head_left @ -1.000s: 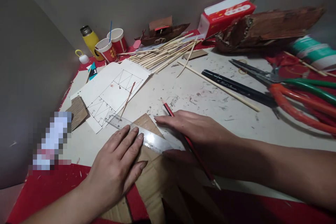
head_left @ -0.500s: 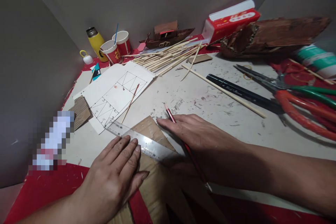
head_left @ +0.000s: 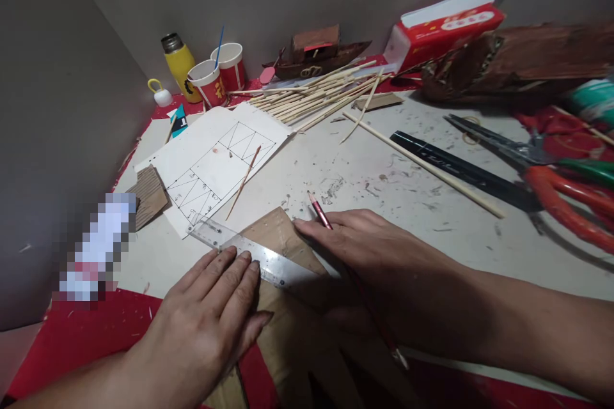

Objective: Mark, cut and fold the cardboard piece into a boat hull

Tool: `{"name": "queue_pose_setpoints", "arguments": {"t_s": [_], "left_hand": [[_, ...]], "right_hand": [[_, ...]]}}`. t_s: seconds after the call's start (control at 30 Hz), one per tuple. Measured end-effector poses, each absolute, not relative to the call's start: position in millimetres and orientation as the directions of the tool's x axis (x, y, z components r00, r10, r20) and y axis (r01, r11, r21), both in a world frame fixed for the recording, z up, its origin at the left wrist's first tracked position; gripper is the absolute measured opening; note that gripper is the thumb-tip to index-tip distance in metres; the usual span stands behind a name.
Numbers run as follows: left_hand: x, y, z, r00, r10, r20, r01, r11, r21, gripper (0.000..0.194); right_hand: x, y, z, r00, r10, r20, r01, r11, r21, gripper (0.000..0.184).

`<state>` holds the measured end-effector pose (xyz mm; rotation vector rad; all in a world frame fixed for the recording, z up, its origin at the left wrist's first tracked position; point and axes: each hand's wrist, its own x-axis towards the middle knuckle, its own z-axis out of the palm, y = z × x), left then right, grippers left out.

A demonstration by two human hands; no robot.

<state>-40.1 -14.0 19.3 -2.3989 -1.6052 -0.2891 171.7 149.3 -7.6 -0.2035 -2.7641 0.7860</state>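
My left hand (head_left: 206, 319) lies with its fingers stretched out on a clear plastic ruler (head_left: 254, 255), pressing it onto a piece of brown cardboard (head_left: 278, 230). The ruler crosses the cardboard at a slant, and its left end reaches the edge of a paper sheet. In my right hand (head_left: 369, 255) is a dark red pencil (head_left: 320, 209), its tip pointing up and away from me. That hand rests at the right side of the cardboard and ruler; its lower fingers are in shadow. The pencil tip is apart from the cardboard.
A sheet with line drawings (head_left: 206, 166) bears a thin stick (head_left: 244, 182). Behind are wooden sticks (head_left: 316, 96), a model boat (head_left: 311, 54), paper cups (head_left: 207, 86) and a yellow bottle (head_left: 181, 67). Right lie a black marker (head_left: 455, 169) and red-handled scissors (head_left: 551, 198).
The view has shifted a little, so the things at the back and right sit further right. Both hands keep nearly the same pose, the ruler under the left and the pencil in the right.
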Motion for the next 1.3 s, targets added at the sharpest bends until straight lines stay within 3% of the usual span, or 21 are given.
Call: {"name": "queue_pose_setpoints", "arguments": {"t_s": [0.23, 0.53, 0.83, 1.17, 1.3], "left_hand": [[-46, -13, 15, 0.361, 0.923, 0.13, 0.932, -0.353, -0.081, 0.048], [-49, -12, 18, 0.402, 0.902, 0.155, 0.916, -0.397, -0.062, 0.049], [-53, -10, 19, 0.412, 0.905, 0.103, 0.911, -0.41, -0.043, 0.053], [-56, -6, 19, 0.423, 0.9, 0.104, 0.905, -0.426, 0.012, 0.054], [-59, -6, 21, 0.415, 0.906, 0.079, 0.908, -0.418, 0.023, 0.056]], "right_hand": [[171, 148, -4, -0.954, 0.201, 0.222, 0.055, 0.846, -0.53, 0.093], [171, 150, -2, -0.958, 0.206, 0.202, 0.056, 0.82, -0.569, 0.088], [172, 150, -1, -0.957, 0.18, 0.229, 0.032, 0.846, -0.532, 0.095], [169, 149, 6, -0.974, 0.203, 0.103, 0.101, 0.791, -0.604, 0.083], [171, 149, 6, -0.97, 0.206, 0.131, 0.083, 0.783, -0.617, 0.087]]}}
